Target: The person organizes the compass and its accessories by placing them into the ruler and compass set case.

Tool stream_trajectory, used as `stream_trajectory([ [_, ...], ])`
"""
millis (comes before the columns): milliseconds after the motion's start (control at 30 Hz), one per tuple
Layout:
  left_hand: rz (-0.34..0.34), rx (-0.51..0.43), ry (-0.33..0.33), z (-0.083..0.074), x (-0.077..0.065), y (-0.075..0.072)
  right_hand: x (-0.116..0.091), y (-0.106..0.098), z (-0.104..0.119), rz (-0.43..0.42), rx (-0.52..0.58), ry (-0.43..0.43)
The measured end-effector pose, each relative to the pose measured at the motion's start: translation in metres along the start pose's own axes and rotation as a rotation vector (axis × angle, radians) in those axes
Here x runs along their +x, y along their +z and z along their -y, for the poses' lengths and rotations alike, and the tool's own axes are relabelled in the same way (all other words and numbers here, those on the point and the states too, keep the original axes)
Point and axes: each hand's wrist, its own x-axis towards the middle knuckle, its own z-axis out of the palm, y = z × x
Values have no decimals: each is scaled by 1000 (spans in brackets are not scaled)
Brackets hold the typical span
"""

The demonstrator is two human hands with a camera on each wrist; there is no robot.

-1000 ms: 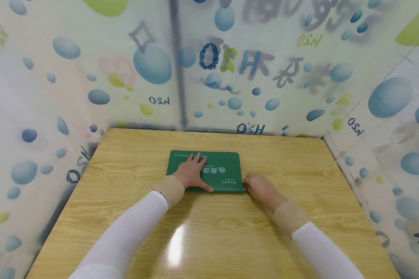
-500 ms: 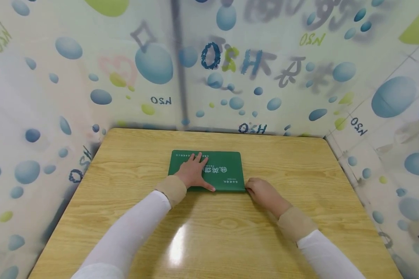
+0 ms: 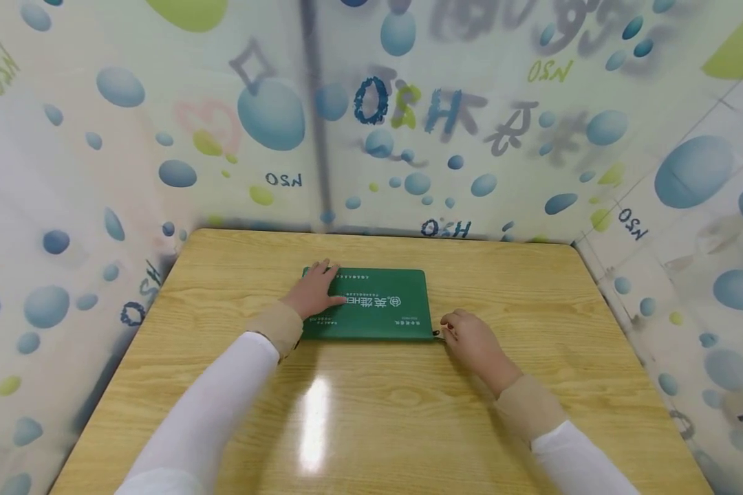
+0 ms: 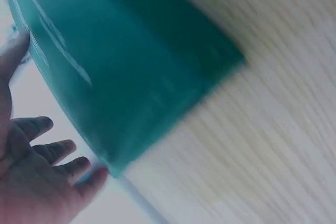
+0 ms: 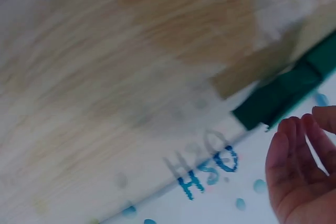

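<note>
A flat green pouch (image 3: 384,320) with white lettering lies on the wooden table in the head view; it looks like a zippered document case. My left hand (image 3: 312,292) is at its left part, fingers spread and thumb pointing across the cover. In the left wrist view, this hand (image 4: 47,166) is by the green edge; whether it presses down is unclear. My right hand (image 3: 473,344) is just beyond the near right corner, beside a small dark zipper pull (image 3: 436,334). In the right wrist view, thumb and fingers (image 5: 289,145) stand apart near the pouch's end.
The wooden table (image 3: 371,405) extends around the pouch on all sides. Behind and beside it hang pale curtains or walls (image 3: 347,165) printed with blue and green drops and lettering. Light reflects off the tabletop near the front.
My left hand has slid left across the pouch, uncovering more lettering. My right hand's fingers have loosened at the corner, and the zipper pull now shows. The pouch has stayed in place.
</note>
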Motion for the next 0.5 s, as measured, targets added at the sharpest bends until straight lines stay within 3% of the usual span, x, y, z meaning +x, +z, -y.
stream_trajectory([
  [133, -9, -14, -46, 16, 2, -2, -3, -5, 12, 49, 29, 71],
  [233, -8, 38, -78, 17, 0, -5, -5, -4, 19, 118, 20, 85],
  [367, -3, 156, -137, 9, -7, -12, -4, 0, 21, 129, 11, 103],
  [500, 77, 175, -182, -9, -23, -19, -1, -1, 17, 90, 17, 135],
])
